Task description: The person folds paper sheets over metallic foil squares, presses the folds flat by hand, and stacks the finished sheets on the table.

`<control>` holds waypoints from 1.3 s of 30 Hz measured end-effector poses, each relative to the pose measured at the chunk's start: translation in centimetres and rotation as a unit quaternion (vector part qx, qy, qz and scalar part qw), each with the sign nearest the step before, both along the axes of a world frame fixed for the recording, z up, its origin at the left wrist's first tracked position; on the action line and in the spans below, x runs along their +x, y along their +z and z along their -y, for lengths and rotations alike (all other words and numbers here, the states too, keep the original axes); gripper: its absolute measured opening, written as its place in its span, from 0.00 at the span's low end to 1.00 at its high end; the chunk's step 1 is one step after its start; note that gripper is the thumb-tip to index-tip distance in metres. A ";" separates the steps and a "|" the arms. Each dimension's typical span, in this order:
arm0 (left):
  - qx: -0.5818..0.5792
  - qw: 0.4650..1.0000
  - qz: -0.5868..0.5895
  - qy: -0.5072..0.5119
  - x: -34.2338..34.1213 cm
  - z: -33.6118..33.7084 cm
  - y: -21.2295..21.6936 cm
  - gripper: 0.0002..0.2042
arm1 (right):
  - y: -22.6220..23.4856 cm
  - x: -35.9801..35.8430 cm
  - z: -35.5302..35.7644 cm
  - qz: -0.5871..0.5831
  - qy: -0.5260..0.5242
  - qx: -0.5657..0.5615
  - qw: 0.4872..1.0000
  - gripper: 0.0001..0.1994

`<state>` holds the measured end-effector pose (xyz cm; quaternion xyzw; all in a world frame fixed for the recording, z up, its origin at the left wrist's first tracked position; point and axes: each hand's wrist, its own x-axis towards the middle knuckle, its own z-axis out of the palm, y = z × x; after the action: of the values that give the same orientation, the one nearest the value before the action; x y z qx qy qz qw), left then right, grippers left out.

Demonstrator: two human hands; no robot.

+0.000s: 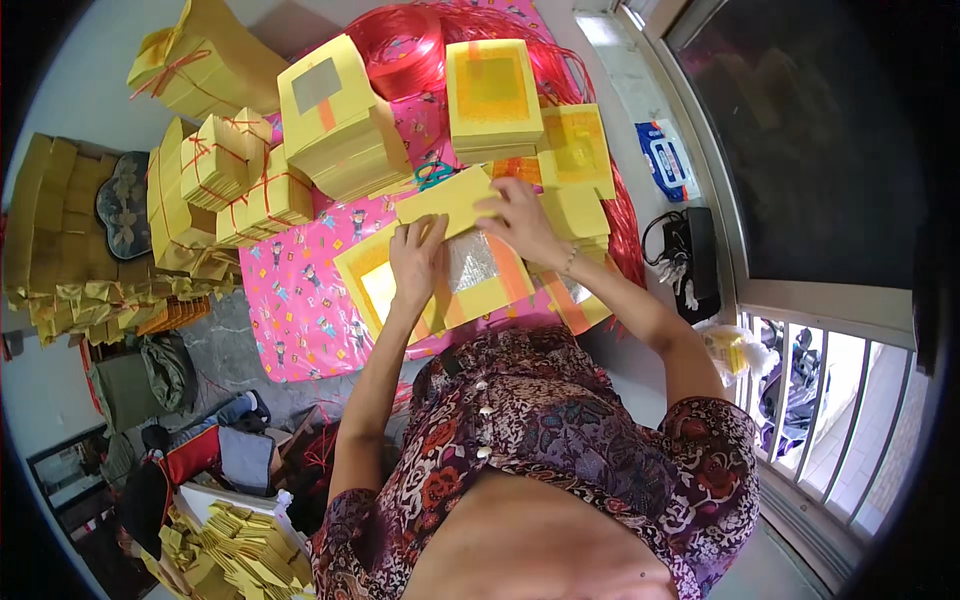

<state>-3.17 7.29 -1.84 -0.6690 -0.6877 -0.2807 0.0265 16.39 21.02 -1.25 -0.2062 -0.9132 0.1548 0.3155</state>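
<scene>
Left hand lies flat, fingers spread, on a stack of yellow paper sheets with silver foil squares, while the right hand pinches a plain yellow sheet just above it. Under both lies a pink patterned tablecloth. String-tied yellow paper bundles sit left of the hands, a red plastic twine reel beyond them, and a barred window to the right.

The left hand covers part of the silver-foil sheet; the scissors lie half hidden under a yellow paper stack.
</scene>
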 end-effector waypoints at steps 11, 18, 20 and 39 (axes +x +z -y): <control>-0.006 0.985 0.005 -0.174 8.8 -6.5 1.4 0.28 | -1.1 10.7 -2.5 -0.172 -0.201 -0.506 0.821 0.19; -0.112 0.970 -0.038 -0.213 12.7 -6.3 -1.9 0.29 | -7.4 15.9 -1.5 -0.105 -0.269 -0.378 0.880 0.21; -0.129 0.970 -0.040 -0.201 13.0 -5.9 -3.2 0.27 | -6.9 15.1 -0.7 -0.029 -0.286 -0.284 0.915 0.22; -0.260 0.919 -0.143 -0.259 16.3 -8.2 -6.5 0.16 | -1.1 16.4 8.3 -0.039 -0.457 -0.099 0.883 0.24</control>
<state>13.10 15.46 -8.31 -0.8399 -0.5283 0.0097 -0.1237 32.83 12.70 -2.38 -0.6250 -0.6844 0.0909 0.3643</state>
